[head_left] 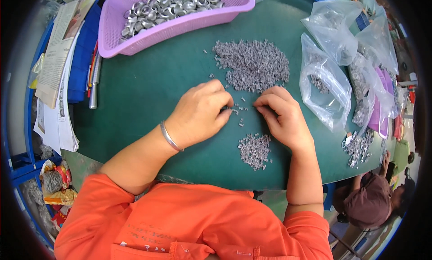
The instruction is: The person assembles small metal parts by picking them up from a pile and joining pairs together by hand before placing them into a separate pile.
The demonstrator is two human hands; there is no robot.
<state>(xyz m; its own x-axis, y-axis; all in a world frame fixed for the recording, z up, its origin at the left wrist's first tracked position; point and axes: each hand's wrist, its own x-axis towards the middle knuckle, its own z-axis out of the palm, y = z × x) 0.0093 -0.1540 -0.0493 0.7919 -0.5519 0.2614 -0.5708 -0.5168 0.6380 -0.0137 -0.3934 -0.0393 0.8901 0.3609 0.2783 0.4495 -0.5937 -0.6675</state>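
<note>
Green-topped workbench, crowded at its edges. Left hand palm down, fingers curled, tips pinching at something tiny; whether a piece sits between them, impossible to tell. Right hand likewise curled, fingertips pressed to the mat just across from the left fingertips; contents of that pinch also hidden. Between the two sets of fingertips, a thin scatter of loose pieces. Just beyond the fingertips, touching distance away, the large heap of small grey metal parts. Below the right wrist, toward the body, a smaller heap of the same parts. Silver bangle on the left wrist.

Farther out past the left hand, a pink basket of metal rings, plus papers and a metal rod. Out past the right hand, clear plastic bags and a loose pile of rings.

Probably best handled by drawing only a few pieces from the near edge of the large heap, keeping fingertips low and flat to the mat, and keeping the two heaps well apart to prevent mixing.
</note>
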